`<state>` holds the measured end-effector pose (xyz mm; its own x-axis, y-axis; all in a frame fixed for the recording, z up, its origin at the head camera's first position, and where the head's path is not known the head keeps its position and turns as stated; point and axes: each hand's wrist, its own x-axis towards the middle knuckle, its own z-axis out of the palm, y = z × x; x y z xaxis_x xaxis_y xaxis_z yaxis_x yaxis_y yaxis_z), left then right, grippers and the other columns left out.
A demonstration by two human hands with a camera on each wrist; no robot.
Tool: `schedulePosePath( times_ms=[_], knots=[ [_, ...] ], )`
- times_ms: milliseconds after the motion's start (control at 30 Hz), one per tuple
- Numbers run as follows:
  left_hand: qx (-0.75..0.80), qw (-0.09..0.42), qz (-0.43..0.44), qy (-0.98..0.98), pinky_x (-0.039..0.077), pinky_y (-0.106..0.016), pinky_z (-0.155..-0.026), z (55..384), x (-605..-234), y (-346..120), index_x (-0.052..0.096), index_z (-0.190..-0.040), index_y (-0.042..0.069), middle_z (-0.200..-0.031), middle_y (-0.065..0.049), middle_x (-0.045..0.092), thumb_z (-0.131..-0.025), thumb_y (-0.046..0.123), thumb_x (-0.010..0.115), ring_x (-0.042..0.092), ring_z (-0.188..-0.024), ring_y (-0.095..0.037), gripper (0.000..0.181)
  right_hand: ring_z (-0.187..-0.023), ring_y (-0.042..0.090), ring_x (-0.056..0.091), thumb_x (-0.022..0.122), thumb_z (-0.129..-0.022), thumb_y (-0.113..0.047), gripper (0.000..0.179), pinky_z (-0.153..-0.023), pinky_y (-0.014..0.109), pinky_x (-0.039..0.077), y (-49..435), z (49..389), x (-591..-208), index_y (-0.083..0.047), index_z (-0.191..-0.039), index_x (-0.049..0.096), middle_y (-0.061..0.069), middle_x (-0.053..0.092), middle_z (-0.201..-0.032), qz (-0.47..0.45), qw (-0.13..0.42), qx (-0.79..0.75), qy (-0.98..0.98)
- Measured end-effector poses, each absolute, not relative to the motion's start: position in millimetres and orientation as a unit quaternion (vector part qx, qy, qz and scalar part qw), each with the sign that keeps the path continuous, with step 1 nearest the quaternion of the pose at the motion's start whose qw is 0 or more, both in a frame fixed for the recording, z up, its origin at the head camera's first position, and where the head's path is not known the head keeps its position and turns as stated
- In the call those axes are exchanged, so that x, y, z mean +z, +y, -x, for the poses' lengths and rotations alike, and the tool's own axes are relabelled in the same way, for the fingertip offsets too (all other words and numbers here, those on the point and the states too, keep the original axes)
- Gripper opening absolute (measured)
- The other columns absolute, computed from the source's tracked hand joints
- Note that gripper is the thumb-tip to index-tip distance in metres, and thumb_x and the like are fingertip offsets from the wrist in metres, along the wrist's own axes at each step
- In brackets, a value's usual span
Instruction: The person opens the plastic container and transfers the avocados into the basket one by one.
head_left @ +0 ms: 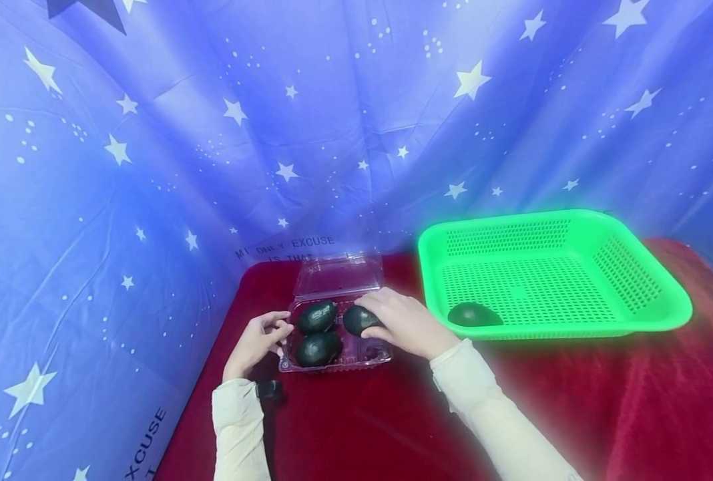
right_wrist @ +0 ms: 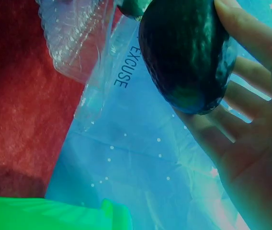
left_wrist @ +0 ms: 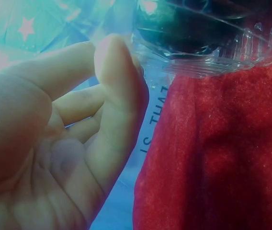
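Note:
A clear plastic clamshell box [head_left: 340, 367] lies with its lid [head_left: 340, 275] tipped back. Two dark green avocados [head_left: 318, 349] sit in its left half. My right hand [head_left: 401, 326] grips another avocado [head_left: 356, 321] over the box's right half, thumb on one side and fingers on the other; in the right wrist view this avocado [right_wrist: 186, 57] shows large against the fingers. At the box's left rim, my left hand [head_left: 257, 345] pinches the edge between thumb and fingers. The left wrist view shows its thumb [left_wrist: 119, 72] close by the plastic edge [left_wrist: 203, 67], the contact partly hidden.
A green perforated basket [head_left: 639, 321] stands right of the box, with one avocado [head_left: 473, 314] in its near left corner. Red cloth [head_left: 344, 427] covers the table. A small black object [head_left: 269, 389] is by the left wrist. Blue star-printed curtain [head_left: 356, 133] hangs behind and at left.

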<state>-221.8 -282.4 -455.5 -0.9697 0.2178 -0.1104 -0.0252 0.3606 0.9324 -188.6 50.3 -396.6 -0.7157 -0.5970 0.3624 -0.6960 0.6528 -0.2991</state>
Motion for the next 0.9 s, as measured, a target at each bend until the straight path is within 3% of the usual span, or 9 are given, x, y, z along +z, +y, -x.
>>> schedulePosePath(
  times_ms=[167,433,900],
  knots=[
    [0.563,0.109,-0.061,0.817,0.057,-0.026,-0.053,222,-456,-283,0.051,-0.135,-0.011,-0.1,-0.027,0.061,-0.093,0.008,0.068,0.059,-0.067,-0.012,0.049,-0.108,0.021,0.061,0.079,-0.084,-0.032,0.051,-0.093,0.039,0.056,56,188,-391,-0.011,-0.128,0.063,0.004,0.067,-0.118,-0.346,0.121,0.218,-0.905],
    [0.562,0.108,-0.059,0.818,0.057,-0.026,-0.053,222,-456,-281,0.052,-0.134,-0.01,-0.101,-0.026,0.062,-0.093,0.009,0.068,0.059,-0.067,-0.012,0.048,-0.115,0.023,0.06,0.081,-0.083,-0.033,0.057,-0.1,0.041,0.053,66,190,-383,-0.01,-0.131,0.062,0.006,0.067,-0.122,-0.336,0.13,0.226,-0.905],
    [0.56,0.109,-0.057,0.819,0.057,-0.025,-0.053,222,-456,-282,0.053,-0.133,-0.01,-0.099,-0.025,0.062,-0.094,0.008,0.067,0.058,-0.067,-0.012,0.046,-0.114,0.025,0.061,0.08,-0.084,-0.03,0.052,-0.099,0.044,0.052,86,193,-377,-0.008,-0.128,0.063,0.007,0.067,-0.12,-0.319,0.14,0.248,-0.904]
  ],
)
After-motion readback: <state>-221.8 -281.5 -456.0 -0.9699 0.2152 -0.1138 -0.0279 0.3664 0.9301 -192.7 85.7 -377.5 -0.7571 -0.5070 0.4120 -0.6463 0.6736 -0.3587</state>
